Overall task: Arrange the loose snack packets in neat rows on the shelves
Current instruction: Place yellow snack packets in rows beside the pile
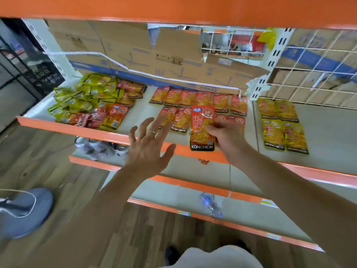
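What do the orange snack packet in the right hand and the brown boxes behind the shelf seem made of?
Orange snack packet gripped by the right hand: probably glossy plastic film, going by its sheen and printed face. Brown boxes behind: apparently matte cardboard, given the dull surface and folded flaps.

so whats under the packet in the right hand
The held packet hides part of the front row of orange packets on the shelf; whether a gap lies beneath is hidden.

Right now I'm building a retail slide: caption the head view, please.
Right hand grips an orange snack packet over neat packet rows on the shelf; left hand hovers open beside it.
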A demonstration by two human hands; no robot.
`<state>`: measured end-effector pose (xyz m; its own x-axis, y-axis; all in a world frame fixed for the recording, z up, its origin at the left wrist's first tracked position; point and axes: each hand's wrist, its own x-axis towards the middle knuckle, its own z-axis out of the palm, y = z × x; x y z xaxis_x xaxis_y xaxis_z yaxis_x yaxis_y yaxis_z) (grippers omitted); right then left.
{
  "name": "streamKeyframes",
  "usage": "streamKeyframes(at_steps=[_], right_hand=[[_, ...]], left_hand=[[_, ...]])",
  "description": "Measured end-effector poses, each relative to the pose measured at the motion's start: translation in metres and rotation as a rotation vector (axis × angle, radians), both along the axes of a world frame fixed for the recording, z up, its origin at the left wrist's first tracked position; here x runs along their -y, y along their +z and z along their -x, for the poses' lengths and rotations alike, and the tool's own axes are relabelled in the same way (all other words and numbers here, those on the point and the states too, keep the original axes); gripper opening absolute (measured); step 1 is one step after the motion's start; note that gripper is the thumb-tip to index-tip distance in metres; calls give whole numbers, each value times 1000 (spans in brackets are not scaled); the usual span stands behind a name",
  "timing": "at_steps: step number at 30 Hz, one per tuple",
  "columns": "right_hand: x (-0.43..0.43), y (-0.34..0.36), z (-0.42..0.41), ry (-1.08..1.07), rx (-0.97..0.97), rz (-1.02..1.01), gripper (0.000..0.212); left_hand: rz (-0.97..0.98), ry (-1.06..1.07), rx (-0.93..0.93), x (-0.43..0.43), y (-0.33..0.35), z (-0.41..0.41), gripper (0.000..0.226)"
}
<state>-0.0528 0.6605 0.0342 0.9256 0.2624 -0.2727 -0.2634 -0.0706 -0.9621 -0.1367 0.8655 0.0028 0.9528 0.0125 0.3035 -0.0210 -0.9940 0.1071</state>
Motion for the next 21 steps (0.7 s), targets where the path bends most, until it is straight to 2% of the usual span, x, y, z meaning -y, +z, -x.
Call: streamKeyframes(at_steps=[3, 7, 14, 21], right_hand=[[-22, -2, -3, -3, 55, 77, 31], [-42, -3, -11, -28, 118, 148, 6], [-80, -21, -42, 13, 79, 167, 17], [-125, -35, -66, -28, 62, 226, 39]], left_hand=[[16, -8, 2, -24, 2, 0, 61], [49, 9, -14, -40, -1, -10, 62], [91, 29, -70, -58, -17, -35, 70], [65, 70, -102, -92, -27, -56, 101]])
